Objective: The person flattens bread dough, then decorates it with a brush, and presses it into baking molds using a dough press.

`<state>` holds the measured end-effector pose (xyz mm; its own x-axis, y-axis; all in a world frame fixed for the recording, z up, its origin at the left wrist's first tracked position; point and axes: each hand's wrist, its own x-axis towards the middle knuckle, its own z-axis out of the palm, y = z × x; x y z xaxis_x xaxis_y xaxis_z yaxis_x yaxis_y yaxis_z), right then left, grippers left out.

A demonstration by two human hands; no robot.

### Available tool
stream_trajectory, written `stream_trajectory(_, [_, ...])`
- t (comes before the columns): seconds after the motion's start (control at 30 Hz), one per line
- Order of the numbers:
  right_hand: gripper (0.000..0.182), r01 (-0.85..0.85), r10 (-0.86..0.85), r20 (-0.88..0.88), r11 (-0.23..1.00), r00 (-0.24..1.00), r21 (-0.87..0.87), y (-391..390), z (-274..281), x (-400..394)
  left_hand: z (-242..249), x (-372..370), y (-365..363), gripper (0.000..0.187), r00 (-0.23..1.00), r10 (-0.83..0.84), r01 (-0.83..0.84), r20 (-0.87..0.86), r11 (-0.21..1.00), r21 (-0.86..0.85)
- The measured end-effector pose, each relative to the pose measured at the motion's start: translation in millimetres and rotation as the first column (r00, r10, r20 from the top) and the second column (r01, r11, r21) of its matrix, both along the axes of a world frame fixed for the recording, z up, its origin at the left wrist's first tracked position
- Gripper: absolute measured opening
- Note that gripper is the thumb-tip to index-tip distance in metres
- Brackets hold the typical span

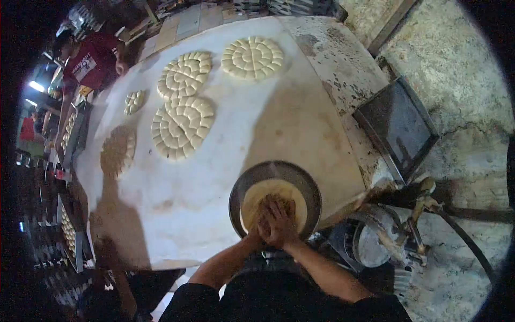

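Note:
A round dark pan stands at the near edge of the table, in front of my body. Inside it lies a flat pale yellowish disc. Both of my hands press together on the middle of this disc. My right hand lies over or against my left hand, with its fingers stretched forward. The fingers of my left hand are mostly hidden. Farther off on the table lie large rounds of cut dough, one at the back, one at the left and one behind it.
The pale table fills the middle. A small dough cluster lies at its left. A dark tray leans by the right wall. Metal pipes are at the right. A person in a red shirt stands at the far left.

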<state>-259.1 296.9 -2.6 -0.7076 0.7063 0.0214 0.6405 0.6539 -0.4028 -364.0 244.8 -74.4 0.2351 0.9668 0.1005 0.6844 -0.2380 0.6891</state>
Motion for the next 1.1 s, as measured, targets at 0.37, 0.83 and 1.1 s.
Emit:
stream_trajectory(0.37, [0.045,-0.001,-0.342,-0.458,0.8,0.82,-0.6,73,-10,47,-38,-53,58,0.036,0.909,0.106,0.031,0.403,0.947,-0.319])
stream_trajectory(0.83, [0.068,-0.028,0.013,0.183,0.996,0.983,0.081,51,-37,22,23,-60,66,0.062,0.948,-0.013,0.04,-0.318,0.996,0.077])
stream_trajectory(1.1, [0.051,-0.046,-0.702,-0.552,0.599,0.451,-0.799,63,45,90,25,-110,121,0.05,0.91,-0.183,0.316,0.372,0.888,-0.335])
